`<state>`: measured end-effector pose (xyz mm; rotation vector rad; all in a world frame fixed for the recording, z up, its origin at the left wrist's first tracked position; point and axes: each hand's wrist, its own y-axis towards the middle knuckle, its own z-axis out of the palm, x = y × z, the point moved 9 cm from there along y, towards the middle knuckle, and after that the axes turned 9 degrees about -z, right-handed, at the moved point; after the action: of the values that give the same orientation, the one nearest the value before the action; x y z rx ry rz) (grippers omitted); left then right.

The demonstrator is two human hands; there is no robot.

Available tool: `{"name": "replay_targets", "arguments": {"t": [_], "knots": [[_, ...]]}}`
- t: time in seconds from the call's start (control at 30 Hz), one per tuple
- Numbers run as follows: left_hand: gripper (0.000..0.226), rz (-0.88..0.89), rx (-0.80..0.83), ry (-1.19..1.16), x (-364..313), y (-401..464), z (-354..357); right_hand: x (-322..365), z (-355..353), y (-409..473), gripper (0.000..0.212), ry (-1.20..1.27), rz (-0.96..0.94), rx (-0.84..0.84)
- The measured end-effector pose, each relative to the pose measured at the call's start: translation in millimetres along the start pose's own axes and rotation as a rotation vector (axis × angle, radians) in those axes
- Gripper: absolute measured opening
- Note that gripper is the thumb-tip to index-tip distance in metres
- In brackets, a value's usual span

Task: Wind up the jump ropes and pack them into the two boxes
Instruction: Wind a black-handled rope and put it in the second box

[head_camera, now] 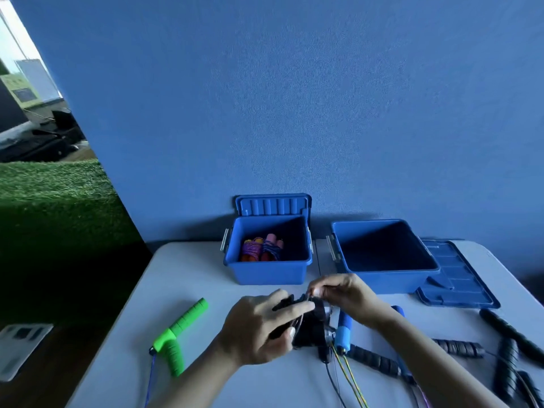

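Observation:
My left hand [259,328] grips the black handles of a jump rope [312,328] over the white table [182,278]. Above them, my right hand [341,293] pinches the rope's cord against the handles. Two blue boxes stand open at the back: the left box [266,269] holds wound ropes with pink and orange handles [262,248]; the right box [382,278] looks empty. A green-handled rope [179,334] lies at the left. A blue-handled rope [343,328] and several black-handled ropes [506,346] lie at the right.
The right box's lid [459,278] lies flat on the table beside it. The left box's lid [272,204] leans on the blue wall behind. Loose cords [350,381] trail toward the table's near edge. Green turf [53,195] covers the floor at left.

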<state>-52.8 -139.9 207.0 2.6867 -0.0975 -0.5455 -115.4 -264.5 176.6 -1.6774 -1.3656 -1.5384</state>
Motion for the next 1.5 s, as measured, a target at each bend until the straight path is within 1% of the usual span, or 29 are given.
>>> {"name": "replay_targets", "arguments": {"t": [0.07,0.13,0.2,0.3,0.37,0.4,0.5,0.53,0.57,0.6,0.67,0.7,0.73,0.8,0.83,0.87,0.97,1.07,1.17,1.23,1.33,1.4,1.5], "knots": [[0.043,-0.027,-0.011,-0.051,2.6,0.1,-1.6,0.3,2.5,4.4,0.019,0.007,0.006,0.000],[0.045,-0.074,-0.038,-0.054,11.0,-0.3,-2.6,-2.3,-2.1,7.0,0.020,0.015,0.043,-0.060],[0.049,-0.131,-0.066,-0.006,18.2,0.9,-2.1,-10.2,-10.0,7.3,0.022,0.022,0.111,-0.134],[0.052,-0.189,-0.090,0.067,21.3,1.3,5.7,-21.5,-17.8,6.2,0.013,0.027,0.222,-0.208],[0.049,-0.272,-0.117,0.113,29.2,1.3,7.5,-30.5,-21.9,1.3,0.017,0.090,0.307,-0.286],[0.048,-0.327,-0.136,0.128,35.4,1.0,6.8,-32.0,-21.1,-1.0,0.022,0.080,0.324,-0.287],[0.048,-0.454,-0.148,0.175,50.7,-2.3,15.1,-29.1,0.4,-3.8,0.029,-0.108,0.292,-0.140],[0.048,-0.506,-0.151,0.169,53.8,-2.8,17.6,-31.0,10.0,-5.8,0.031,-0.096,0.299,-0.134],[0.051,-0.575,-0.171,0.142,57.1,-3.3,19.1,-33.6,17.5,-8.5,0.039,-0.061,0.302,-0.164],[0.055,-0.663,-0.206,0.094,60.8,-4.6,19.8,-39.1,21.9,-12.5,0.053,0.005,0.312,-0.233],[0.061,-0.836,-0.265,-0.092,68.0,-8.0,26.2,-48.4,29.8,-17.1,0.080,0.099,0.318,-0.325],[0.057,-0.884,-0.293,-0.211,70.4,-7.5,31.3,-50.8,34.7,-18.2,0.083,0.120,0.311,-0.332],[0.048,-0.907,-0.301,-0.314,70.9,-5.0,36.7,-51.2,38.8,-18.6,0.077,0.145,0.303,-0.327],[0.036,-0.906,-0.290,-0.447,69.6,2.2,45.8,-51.4,39.9,-17.0,0.052,0.166,0.285,-0.330],[0.035,-0.895,-0.285,-0.493,69.4,5.7,49.9,-51.0,36.8,-16.6,0.045,0.156,0.263,-0.338],[0.035,-0.888,-0.274,-0.528,68.6,9.3,53.6,-51.5,32.3,-16.3,0.043,0.143,0.250,-0.350],[0.041,-0.858,-0.217,-0.570,64.1,19.9,65.5,-54.5,17.3,-19.3,0.045,0.124,0.258,-0.395],[0.049,-0.837,-0.145,-0.564,60.0,29.7,78.9,-59.4,1.0,-25.3,0.046,0.045,0.297,-0.432],[0.052,-0.791,-0.110,-0.562,55.3,40.9,88.0,-66.7,-14.6,-33.7,0.042,0.011,0.337,-0.483],[0.054,-0.771,-0.097,-0.571,53.9,49.8,93.4,-63.4,-21.5,-38.3,0.042,-0.055,0.333,-0.514],[0.055,-0.744,-0.069,-0.566,50.9,70.3,105.8,-57.1,-33.9,-42.7,0.039,-0.152,0.294,-0.531],[0.055,-0.739,-0.037,-0.567,46.1,85.0,116.3,-60.0,-52.3,-47.3,0.041,-0.208,0.308,-0.540],[0.056,-0.691,0.004,-0.606,39.3,112.0,130.9,-76.9,-88.5,-52.3,0.039,-0.196,0.355,-0.532]]}}
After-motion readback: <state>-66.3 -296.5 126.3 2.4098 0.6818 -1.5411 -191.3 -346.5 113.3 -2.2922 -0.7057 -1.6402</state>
